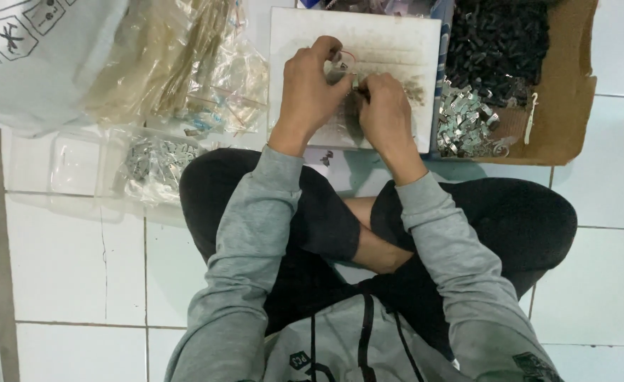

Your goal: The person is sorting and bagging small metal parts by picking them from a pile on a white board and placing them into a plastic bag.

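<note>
I sit cross-legged on a white tiled floor, both hands raised over a white board (397, 39). My left hand (312, 88) pinches a small clear part with a thin red wire (344, 60) at its fingertips. My right hand (385, 113) is closed next to it, fingers touching the same small piece. What lies under the hands on the board is mostly hidden; a dark smudge of small parts (414, 90) shows beside the right hand.
A cardboard box (567, 92) at right holds a heap of black parts (499, 39) and shiny metal clips (464, 124). At left are clear plastic bags (185, 64), a clear container with metal bits (153, 163) and a white sack (36, 56).
</note>
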